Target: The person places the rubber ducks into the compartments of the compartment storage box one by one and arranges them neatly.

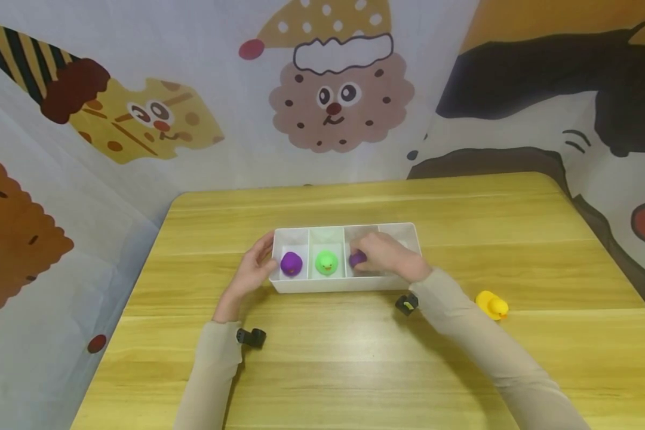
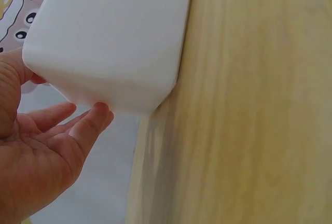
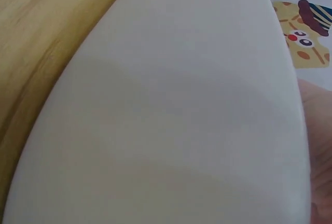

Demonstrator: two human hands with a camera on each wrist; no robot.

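Note:
A white divided tray (image 1: 333,285) lies lengthwise on the table. Its leftmost compartment has a purple rubber duck (image 1: 291,264), and the one beside it a light green rubber duck (image 1: 326,263). My left hand (image 1: 251,272) holds the tray's left end. In the left wrist view, the fingers (image 2: 91,125) of that hand press against the outside of the end wall. My right hand (image 1: 384,254) reaches into the third compartment and pinches a second purple duck (image 1: 357,258), partly hidden by the fingers. In the right wrist view, the tray's wall (image 3: 171,110) covers most of that hand.
A yellow rubber duck (image 1: 492,306) lies on the table to the right of the tray, close to my right sleeve (image 1: 462,316). The wooden table (image 1: 322,370) ends at a cloth backdrop (image 1: 236,161) printed with cartoon figures. The rightmost compartment is partly behind my right hand.

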